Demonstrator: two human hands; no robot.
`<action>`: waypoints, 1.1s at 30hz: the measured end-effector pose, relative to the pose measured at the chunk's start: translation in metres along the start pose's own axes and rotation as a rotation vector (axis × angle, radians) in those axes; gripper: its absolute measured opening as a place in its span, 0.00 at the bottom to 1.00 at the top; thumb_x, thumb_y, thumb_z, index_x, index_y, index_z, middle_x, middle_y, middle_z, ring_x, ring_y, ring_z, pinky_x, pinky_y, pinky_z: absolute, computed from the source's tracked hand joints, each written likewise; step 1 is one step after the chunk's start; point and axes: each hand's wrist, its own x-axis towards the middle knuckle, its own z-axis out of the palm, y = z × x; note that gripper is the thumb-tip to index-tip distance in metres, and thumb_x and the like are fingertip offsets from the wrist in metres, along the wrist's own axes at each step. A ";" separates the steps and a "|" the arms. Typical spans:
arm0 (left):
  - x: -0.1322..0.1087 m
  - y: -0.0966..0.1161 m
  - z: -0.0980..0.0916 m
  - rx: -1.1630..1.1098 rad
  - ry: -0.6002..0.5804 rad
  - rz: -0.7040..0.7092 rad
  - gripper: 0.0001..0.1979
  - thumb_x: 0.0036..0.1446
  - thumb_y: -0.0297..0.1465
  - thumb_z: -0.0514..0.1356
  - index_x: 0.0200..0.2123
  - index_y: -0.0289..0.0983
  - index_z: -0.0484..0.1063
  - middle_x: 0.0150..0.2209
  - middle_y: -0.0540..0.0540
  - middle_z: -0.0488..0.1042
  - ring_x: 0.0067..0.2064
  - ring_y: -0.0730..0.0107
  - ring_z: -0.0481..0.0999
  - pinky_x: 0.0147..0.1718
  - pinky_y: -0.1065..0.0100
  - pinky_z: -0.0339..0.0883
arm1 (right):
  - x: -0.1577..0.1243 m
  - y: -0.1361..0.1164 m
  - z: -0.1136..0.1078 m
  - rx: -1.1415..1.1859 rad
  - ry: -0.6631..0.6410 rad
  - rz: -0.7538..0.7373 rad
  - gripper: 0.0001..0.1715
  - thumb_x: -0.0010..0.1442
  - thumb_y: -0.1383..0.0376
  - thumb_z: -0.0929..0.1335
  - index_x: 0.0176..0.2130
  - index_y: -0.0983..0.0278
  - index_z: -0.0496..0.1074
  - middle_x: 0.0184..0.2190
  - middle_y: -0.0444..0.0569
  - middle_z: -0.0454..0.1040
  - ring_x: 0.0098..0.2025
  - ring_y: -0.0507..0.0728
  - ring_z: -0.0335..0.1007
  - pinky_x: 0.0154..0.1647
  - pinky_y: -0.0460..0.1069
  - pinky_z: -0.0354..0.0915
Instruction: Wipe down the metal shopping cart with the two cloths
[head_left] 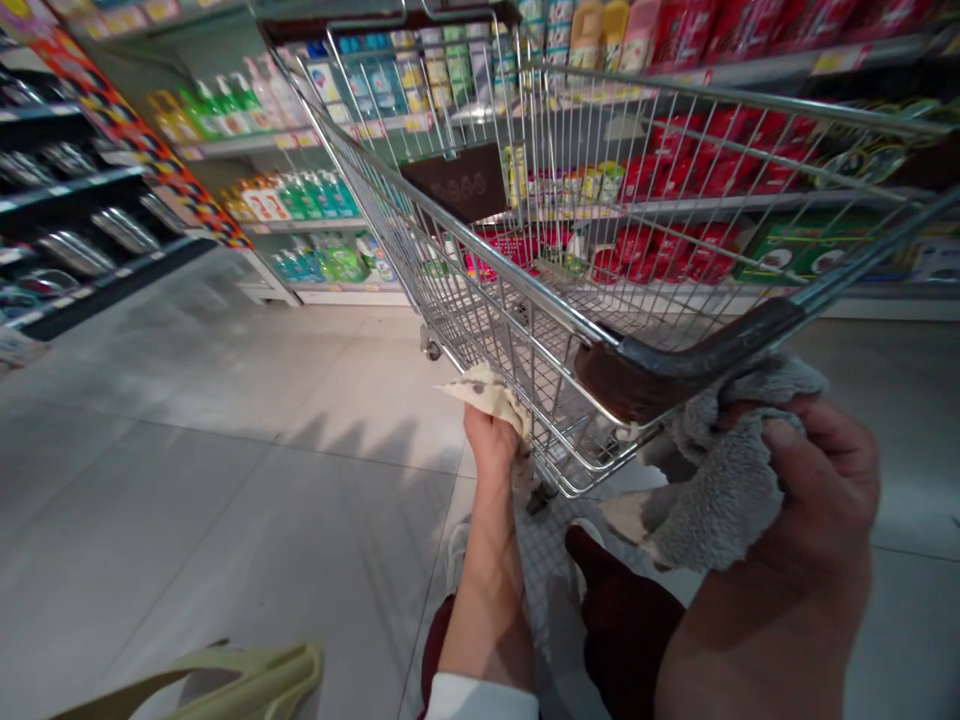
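A wire shopping cart (480,270) stands in front of me in a shop aisle. My left hand (491,440) is closed on a small cream spotted cloth (484,392) pressed against the cart's left side wall near its lower rear corner. My right hand (817,480) is closed on a grey fluffy cloth (720,490) just under the cart's dark brown handle (675,370). The grey cloth touches the handle's underside. The cart basket looks empty.
Shelves with green bottles (300,195) and red packets (697,160) line the far side. Dark shelves with metal pans (75,250) stand at left. Grey floor tiles (225,450) stretch left of the cart. A pale green bag handle (247,680) hangs at the bottom left.
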 end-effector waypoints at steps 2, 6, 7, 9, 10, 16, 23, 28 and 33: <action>0.006 -0.005 -0.004 0.067 -0.070 0.027 0.09 0.54 0.32 0.59 0.37 0.36 0.76 0.40 0.42 0.81 0.50 0.58 0.77 0.55 0.61 0.67 | 0.001 0.000 0.003 -0.006 0.022 -0.012 0.02 0.48 0.62 0.72 0.26 0.56 0.78 0.20 0.42 0.71 0.20 0.52 0.62 0.17 0.47 0.57; 0.011 -0.005 -0.010 0.113 -0.130 0.034 0.09 0.54 0.29 0.59 0.38 0.36 0.77 0.41 0.42 0.81 0.48 0.60 0.79 0.53 0.65 0.68 | -0.001 0.001 0.018 -0.144 0.140 -0.139 0.09 0.53 0.59 0.73 0.24 0.57 0.74 0.20 0.42 0.63 0.21 0.51 0.55 0.22 0.47 0.52; 0.011 -0.003 -0.010 0.122 -0.130 0.026 0.09 0.54 0.29 0.59 0.38 0.36 0.77 0.42 0.42 0.81 0.47 0.61 0.79 0.52 0.65 0.69 | -0.002 0.002 0.024 -0.203 0.181 -0.186 0.12 0.55 0.58 0.72 0.23 0.58 0.72 0.20 0.42 0.59 0.22 0.51 0.52 0.23 0.48 0.51; 0.008 0.001 -0.008 0.151 -0.135 0.030 0.09 0.55 0.28 0.59 0.38 0.35 0.77 0.43 0.41 0.81 0.48 0.60 0.79 0.52 0.66 0.68 | -0.004 0.005 0.037 -0.301 0.291 -0.277 0.16 0.58 0.57 0.71 0.23 0.59 0.68 0.21 0.42 0.56 0.24 0.51 0.50 0.26 0.48 0.50; 0.006 0.003 -0.007 0.164 -0.137 0.038 0.09 0.55 0.28 0.58 0.38 0.34 0.77 0.43 0.41 0.81 0.48 0.60 0.78 0.51 0.66 0.68 | -0.006 0.007 0.042 -0.329 0.360 -0.318 0.16 0.60 0.57 0.70 0.24 0.59 0.67 0.22 0.43 0.56 0.25 0.52 0.51 0.28 0.49 0.51; -0.009 0.009 0.002 0.200 -0.123 0.052 0.10 0.55 0.30 0.57 0.36 0.34 0.76 0.41 0.40 0.80 0.46 0.59 0.78 0.48 0.64 0.68 | -0.006 0.025 0.056 -0.326 0.669 -0.548 0.10 0.63 0.62 0.68 0.29 0.56 0.70 0.25 0.44 0.58 0.30 0.56 0.59 0.38 0.53 0.61; -0.024 0.005 0.002 0.230 -0.076 0.011 0.09 0.51 0.33 0.55 0.31 0.36 0.73 0.35 0.41 0.79 0.42 0.58 0.79 0.45 0.62 0.70 | -0.002 0.037 0.043 -0.278 0.659 -0.689 0.15 0.64 0.70 0.65 0.39 0.51 0.78 0.26 0.44 0.59 0.34 0.56 0.62 0.41 0.51 0.65; -0.035 0.007 -0.001 0.263 -0.041 -0.012 0.11 0.51 0.34 0.54 0.33 0.37 0.73 0.36 0.41 0.79 0.43 0.55 0.78 0.46 0.58 0.71 | -0.001 0.033 0.037 -0.259 0.645 -0.646 0.14 0.65 0.69 0.65 0.38 0.51 0.78 0.26 0.43 0.59 0.31 0.55 0.59 0.37 0.51 0.63; -0.050 0.018 -0.006 0.298 -0.062 0.001 0.10 0.51 0.32 0.55 0.33 0.37 0.75 0.38 0.39 0.80 0.47 0.54 0.78 0.51 0.58 0.69 | 0.015 0.039 0.022 -0.224 0.674 -0.570 0.09 0.61 0.63 0.69 0.28 0.55 0.73 0.23 0.43 0.59 0.29 0.56 0.60 0.35 0.53 0.63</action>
